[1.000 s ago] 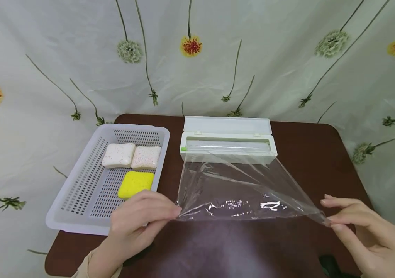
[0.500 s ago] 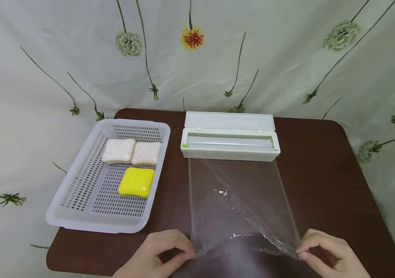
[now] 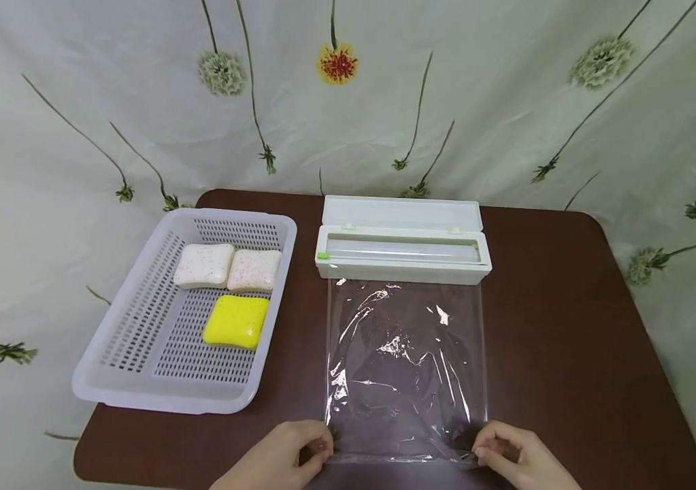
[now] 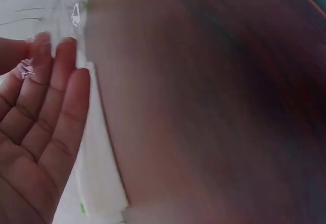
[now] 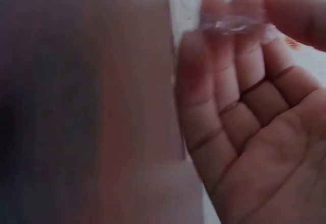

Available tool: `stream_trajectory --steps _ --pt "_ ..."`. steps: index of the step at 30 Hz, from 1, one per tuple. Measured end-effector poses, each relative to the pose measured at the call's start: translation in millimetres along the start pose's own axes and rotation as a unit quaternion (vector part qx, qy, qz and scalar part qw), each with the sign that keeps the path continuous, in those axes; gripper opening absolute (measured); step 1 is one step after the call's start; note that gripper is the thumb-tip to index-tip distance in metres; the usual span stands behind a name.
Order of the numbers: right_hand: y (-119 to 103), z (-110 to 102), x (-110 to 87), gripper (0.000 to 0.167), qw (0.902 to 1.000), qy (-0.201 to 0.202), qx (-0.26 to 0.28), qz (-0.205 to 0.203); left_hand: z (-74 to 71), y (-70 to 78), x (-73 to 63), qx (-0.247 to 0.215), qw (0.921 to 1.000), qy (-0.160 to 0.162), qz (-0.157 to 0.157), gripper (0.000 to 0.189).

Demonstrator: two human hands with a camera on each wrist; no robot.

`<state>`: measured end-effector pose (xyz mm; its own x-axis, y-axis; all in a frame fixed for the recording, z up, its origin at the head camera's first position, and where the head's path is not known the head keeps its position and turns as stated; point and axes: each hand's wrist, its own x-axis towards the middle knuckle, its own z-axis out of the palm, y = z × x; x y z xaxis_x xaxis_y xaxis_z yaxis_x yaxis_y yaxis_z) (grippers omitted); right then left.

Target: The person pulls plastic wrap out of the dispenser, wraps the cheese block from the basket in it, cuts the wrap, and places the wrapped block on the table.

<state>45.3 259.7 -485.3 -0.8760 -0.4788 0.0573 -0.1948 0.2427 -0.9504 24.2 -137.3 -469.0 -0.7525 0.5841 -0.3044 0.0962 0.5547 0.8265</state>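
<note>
A sheet of clear cling film (image 3: 405,367) stretches from a white dispenser box (image 3: 405,273) toward the near side of the table. My left hand (image 3: 289,452) pinches its near left corner between thumb and fingers. At the near right corner, my right hand (image 3: 522,456) pinches the film the same way. The box's lid (image 3: 403,212) is raised, and a roll (image 3: 403,250) shows inside. In the left wrist view a bit of film (image 4: 28,67) lies across the fingers. Crumpled film (image 5: 234,26) crosses the right hand's fingertips in the right wrist view.
Left of the film, a pale perforated plastic basket (image 3: 158,401) holds a yellow bar (image 3: 236,321) and two speckled whitish bars (image 3: 203,265). A small green tab (image 3: 323,256) sits at the box's left end. Behind the dark brown table (image 3: 568,327) hangs a flower-patterned curtain (image 3: 494,102).
Both hands have drawn the film toward the near edge and come closer together. The film, slanted and loose before, now lies straighter and flatter in front of the box.
</note>
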Motion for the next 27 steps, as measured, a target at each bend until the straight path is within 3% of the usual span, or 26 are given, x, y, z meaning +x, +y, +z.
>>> stream_trajectory --steps 3,6,9,11,16,19,24,27 --pt "13 10 -2.0 0.014 0.9990 -0.013 -0.022 0.037 6.1 -10.2 -0.5 0.023 0.9997 0.004 -0.001 0.010" --pt "21 16 -3.4 0.008 0.9957 -0.027 -0.043 0.077 12.5 -19.8 -2.0 0.066 0.9968 0.026 0.038 0.014" --pt "26 19 -3.7 0.003 0.9908 -0.036 -0.066 0.113 17.9 -27.5 -3.9 0.123 0.9870 0.061 0.084 0.016" --pt "27 21 -3.7 0.004 0.9879 -0.031 -0.089 0.123 19.4 -31.1 -5.3 0.138 0.9844 0.069 0.085 0.016" --pt "36 28 -4.5 0.012 0.9851 0.030 -0.161 0.052 18.1 -34.0 -7.9 0.147 0.9859 0.069 0.038 0.015" --pt "41 32 -5.3 0.020 0.9791 0.065 -0.192 0.007 15.5 -35.6 -9.5 0.165 0.9817 0.087 0.035 0.016" --pt "44 34 -5.0 0.022 0.9708 0.077 -0.227 0.008 14.0 -39.7 -9.8 0.186 0.9744 0.114 0.054 0.017" --pt "42 34 -4.2 0.021 0.9681 0.067 -0.240 0.025 15.4 -41.0 -8.5 0.185 0.9745 0.114 0.056 0.017"
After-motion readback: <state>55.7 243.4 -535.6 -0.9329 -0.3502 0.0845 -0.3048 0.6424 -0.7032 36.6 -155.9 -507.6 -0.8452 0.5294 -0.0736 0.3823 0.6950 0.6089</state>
